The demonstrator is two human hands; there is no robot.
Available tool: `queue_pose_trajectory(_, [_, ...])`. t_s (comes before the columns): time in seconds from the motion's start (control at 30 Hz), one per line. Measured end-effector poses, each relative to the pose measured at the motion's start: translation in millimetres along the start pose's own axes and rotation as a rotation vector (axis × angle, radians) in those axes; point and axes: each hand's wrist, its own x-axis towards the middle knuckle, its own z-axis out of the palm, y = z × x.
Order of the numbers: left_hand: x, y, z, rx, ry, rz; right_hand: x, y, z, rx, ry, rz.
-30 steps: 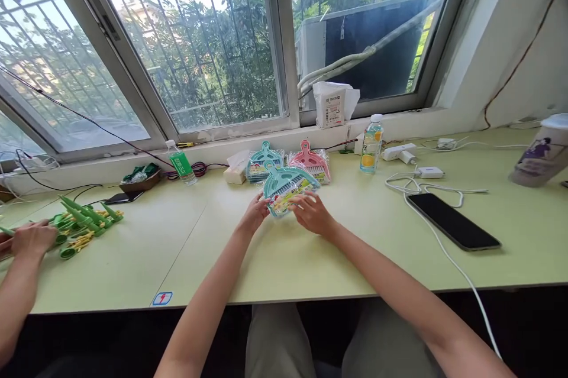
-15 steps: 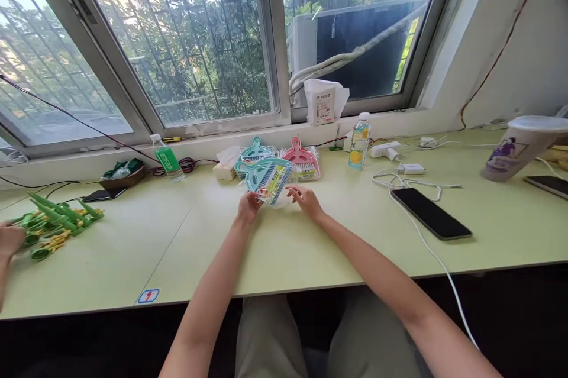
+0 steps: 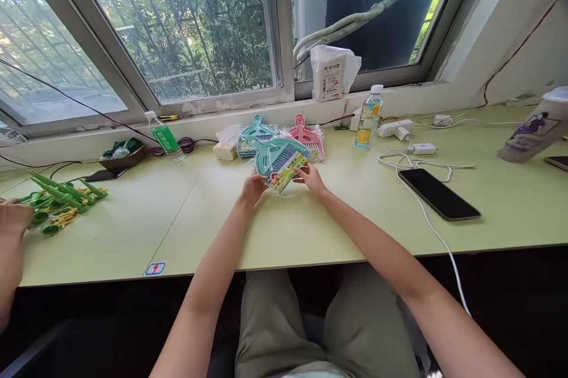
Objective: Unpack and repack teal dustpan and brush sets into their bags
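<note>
My left hand [image 3: 254, 189] is closed on the lower left edge of a teal mini dustpan and brush set [image 3: 280, 160] in clear wrapping with a printed label. At the package's right edge, my right hand [image 3: 311, 179] grips it between thumb and fingers. The set is held tilted above the table, its label facing me. Just behind it lie another teal dustpan set [image 3: 257, 127] and a pink dustpan set [image 3: 303, 129], both wrapped and partly covered by the held one.
A tissue pack [image 3: 225, 151], a green-labelled bottle [image 3: 165, 138] and a drink bottle [image 3: 369, 118] stand near the wall. To the right lie a phone [image 3: 438, 193] and white cables. At far left, another person's hand [image 3: 14, 216] touches green plastic pieces [image 3: 66, 197].
My right hand has closed on the package's right edge, where before its fingers were apart from it. The dustpan set has turned slightly and shifted right. The camera view has tilted down.
</note>
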Motion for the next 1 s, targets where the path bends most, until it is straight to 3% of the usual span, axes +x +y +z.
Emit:
queue_pose_trajectory(0.13, [-0.8,4.7,-0.9,0.082,-0.063,-0.011,-2.4,0.4,-0.2,0.101,-0.025,-0.019])
queue_pose_trajectory(0.4, [10.8,2.7,-5.8,0.127,0.071,-0.024,-5.0,-4.3,-2.8,0.165,-0.063,0.019])
queue_pose_trajectory(0.57, [22.2,1.2,-16.1,0.071,0.251,0.026,-7.3,-8.7,-1.8,0.089,-0.060,0.070])
queue_pose_trajectory(0.73, [27.2,13.1,-36.3,-0.103,0.388,0.114,-5.8,-9.0,-0.4,0.026,-0.094,0.082])
queue_pose_trajectory(0.9, [25.8,30.6,-64.7,-0.179,0.573,0.269,-0.5,-15.1,-11.0,0.054,-0.010,0.056])
queue_pose_trajectory(1.0, [29.0,35.2,-76.2,-0.052,0.743,0.283,0.5,-22.5,-18.8,0.135,0.071,0.007])
